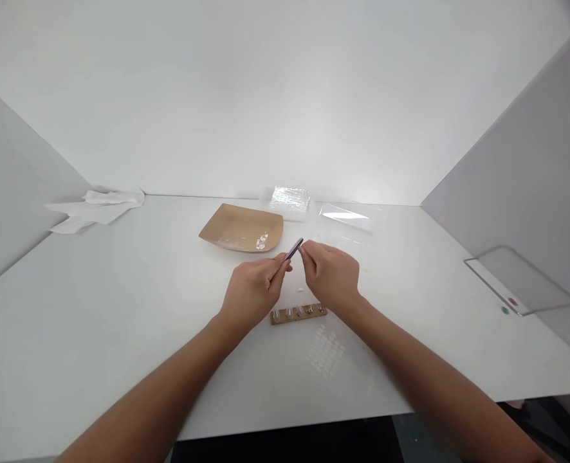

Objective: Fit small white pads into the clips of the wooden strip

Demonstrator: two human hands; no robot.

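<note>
"so, what is in hand right now?"

"close, fine work, as i read it: the slim dark flat stick with a paler edge (293,249) is raised above the white desk (159,315), between the two hands, its far end just beside the right fingertips."

"how are the fingers?"

"the left hand (252,283) has its fingers closed round the lower part of the stick. the right hand (336,273) has its fingers bent in near the upper end; i can't tell whether they pinch something small there."

"and what would the next move call for?"

"a firm left grip and a light right touch, i'd judge, with both wrists clear of the narrow brown strip (284,321) nearer the body. it carries a row of five small clear pieces (289,312), and a forearm could knock them."

"any containers?"

"one open tray of brown card with raised sides (239,225), beyond the left hand. it holds small white flakes (262,242), most of them clustered toward its right end. behind it, to the right, lies a shiny clear plastic packet (289,199); its contents i can't make out."

"anything loose?"

"a tiny white bit (300,289) on the desk, between the hands and the strip."
</note>
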